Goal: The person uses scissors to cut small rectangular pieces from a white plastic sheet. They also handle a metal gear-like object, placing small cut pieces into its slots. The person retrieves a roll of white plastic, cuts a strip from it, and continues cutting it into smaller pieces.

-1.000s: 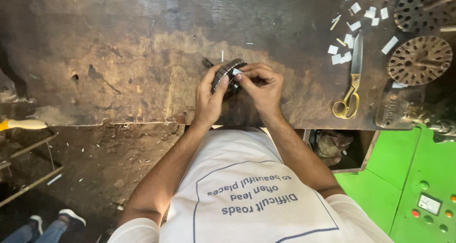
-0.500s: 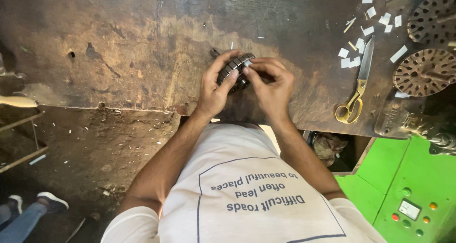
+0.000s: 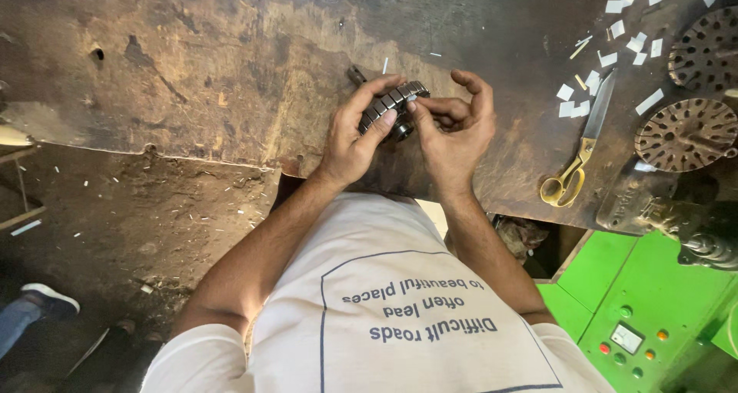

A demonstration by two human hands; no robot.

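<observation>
Head view: two bare hands hold a small dark slotted metal ring (image 3: 393, 103) over a worn brown workbench (image 3: 231, 70).
L hand (image 3: 355, 132) fingers curl round ring near bench's front edge; R hand (image 3: 453, 128) thumb & forefinger pinch a white slip at ring's rim. Yellow-handled scissors (image 3: 576, 159) lie toward right edge.

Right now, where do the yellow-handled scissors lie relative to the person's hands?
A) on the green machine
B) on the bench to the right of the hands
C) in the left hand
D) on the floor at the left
B: the scissors rest on the bench, right of the right hand, untouched.
</observation>
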